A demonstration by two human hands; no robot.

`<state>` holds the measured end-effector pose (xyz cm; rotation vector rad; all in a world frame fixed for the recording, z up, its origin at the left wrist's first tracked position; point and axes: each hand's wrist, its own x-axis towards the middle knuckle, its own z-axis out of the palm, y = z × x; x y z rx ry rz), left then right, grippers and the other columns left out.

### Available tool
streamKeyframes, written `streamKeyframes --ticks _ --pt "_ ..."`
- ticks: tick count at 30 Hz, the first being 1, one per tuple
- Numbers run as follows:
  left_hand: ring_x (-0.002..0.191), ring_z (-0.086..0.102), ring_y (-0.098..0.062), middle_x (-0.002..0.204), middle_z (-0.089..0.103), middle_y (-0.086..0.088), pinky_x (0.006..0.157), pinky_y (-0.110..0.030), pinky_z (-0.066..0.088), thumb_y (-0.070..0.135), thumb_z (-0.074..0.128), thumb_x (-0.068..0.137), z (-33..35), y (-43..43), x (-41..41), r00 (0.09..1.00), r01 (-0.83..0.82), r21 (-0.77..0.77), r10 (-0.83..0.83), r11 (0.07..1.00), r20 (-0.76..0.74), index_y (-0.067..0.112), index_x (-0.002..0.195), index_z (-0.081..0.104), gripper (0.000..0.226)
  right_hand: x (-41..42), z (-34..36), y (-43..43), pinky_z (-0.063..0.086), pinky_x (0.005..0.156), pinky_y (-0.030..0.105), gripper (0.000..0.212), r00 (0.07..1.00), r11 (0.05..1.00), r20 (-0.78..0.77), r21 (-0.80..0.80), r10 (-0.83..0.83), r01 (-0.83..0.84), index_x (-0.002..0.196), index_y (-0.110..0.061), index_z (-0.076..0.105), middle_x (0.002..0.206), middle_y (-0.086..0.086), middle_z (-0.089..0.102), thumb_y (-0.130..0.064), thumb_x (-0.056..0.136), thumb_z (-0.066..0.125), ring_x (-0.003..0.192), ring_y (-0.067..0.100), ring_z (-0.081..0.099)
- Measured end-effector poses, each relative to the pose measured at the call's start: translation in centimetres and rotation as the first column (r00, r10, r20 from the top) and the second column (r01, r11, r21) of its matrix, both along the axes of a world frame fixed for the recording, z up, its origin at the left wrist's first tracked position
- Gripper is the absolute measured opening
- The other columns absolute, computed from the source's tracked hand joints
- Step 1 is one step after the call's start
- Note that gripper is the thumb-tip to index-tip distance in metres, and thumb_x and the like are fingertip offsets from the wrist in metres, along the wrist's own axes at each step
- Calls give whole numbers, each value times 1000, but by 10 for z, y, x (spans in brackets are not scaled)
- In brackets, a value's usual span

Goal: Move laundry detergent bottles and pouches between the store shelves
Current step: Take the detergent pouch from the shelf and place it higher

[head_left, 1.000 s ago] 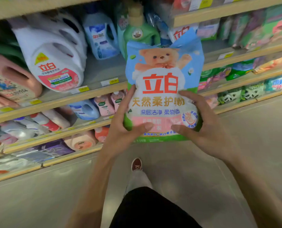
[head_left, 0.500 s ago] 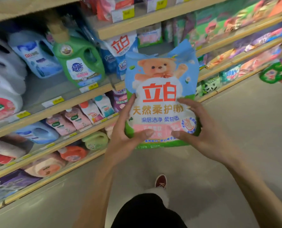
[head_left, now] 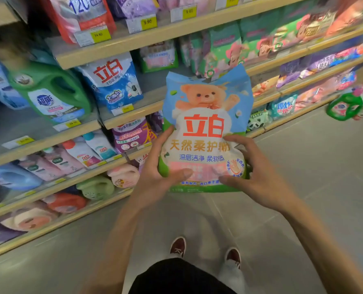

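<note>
The bear-print detergent pouch (head_left: pixel 206 132) is held upright. Its lower sides are clamped by left hand (head_left: pixel 155 177) and right hand (head_left: pixel 259 179), fingers (head_left: pixel 235 139) curled.

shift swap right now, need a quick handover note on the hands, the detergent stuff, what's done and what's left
Left hand: grips the bear pouch at its lower left, thumb across the front.
Right hand: grips its lower right, thumb on the front.
Bear pouch: upright in the air in front of the shelves, resting on none.
Green bottle and blue-white pouch: shelved to its left.
Done: pouch in hand.
Left: set it on a shelf; which one is not shown.
</note>
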<state>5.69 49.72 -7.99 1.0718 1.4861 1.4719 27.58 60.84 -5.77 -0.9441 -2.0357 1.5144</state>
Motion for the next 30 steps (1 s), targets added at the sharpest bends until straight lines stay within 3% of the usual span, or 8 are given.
streamKeyframes --ticks 5,8,11,13,19,22,27,30 --pt "127 55 -15 145 41 -1 84 -28 58 9 84 70 -2 36 58 996 -90 -11 90 996 25 35 145 42 90 47 -6 57 61 76 32 77 996 996 18 -1 85 -85 128 -44 42 115 -16 66 -6 76 84 96 7 70" --pt "131 53 -18 146 40 1 90 -35 58 21 88 67 -5 55 87 989 -147 0 147 989 -20 37 144 40 92 68 -4 88 61 81 40 76 987 986 4 20 162 -163 129 -38 44 122 -21 59 -4 75 84 107 7 66" --pt "129 56 -23 145 43 -3 92 -45 59 25 87 64 -9 67 105 983 -182 -15 182 983 4 39 142 40 93 79 -3 110 61 81 35 73 973 972 -10 48 232 -231 129 -33 45 117 -40 49 -2 76 83 111 -4 60" --pt "129 56 -26 145 43 -5 92 -49 58 27 88 64 -11 73 113 976 -216 -21 216 976 -4 43 140 40 92 83 -4 124 61 80 33 72 960 959 -22 61 279 -277 131 -31 45 114 -44 48 -2 77 82 110 -4 60" --pt "129 56 -26 147 41 -5 94 -50 57 28 87 63 -24 95 112 961 -274 -59 270 960 -64 46 138 37 91 72 -26 165 59 85 39 72 929 925 6 90 370 -369 130 -40 43 133 -20 45 -12 78 83 126 19 53" --pt "127 56 -23 145 41 -1 90 -42 60 31 87 62 -32 106 104 948 -315 -59 312 947 -59 49 136 37 91 56 -33 182 60 82 33 72 922 919 28 72 386 -387 129 -41 42 133 -4 45 -12 77 83 122 18 56" --pt "127 57 -22 148 40 -3 84 -36 61 27 89 63 -46 128 69 948 -317 -68 314 946 -43 48 141 36 96 17 -44 212 60 83 38 69 896 896 49 30 441 -443 129 -34 41 129 0 51 -8 79 81 114 15 62" --pt "132 52 -13 150 38 -1 94 -33 56 23 89 66 -50 148 35 949 -312 -53 307 949 -74 36 149 32 101 -16 -47 232 60 81 33 66 880 881 22 -8 474 -474 131 -25 41 129 -2 56 -3 82 78 116 12 63"
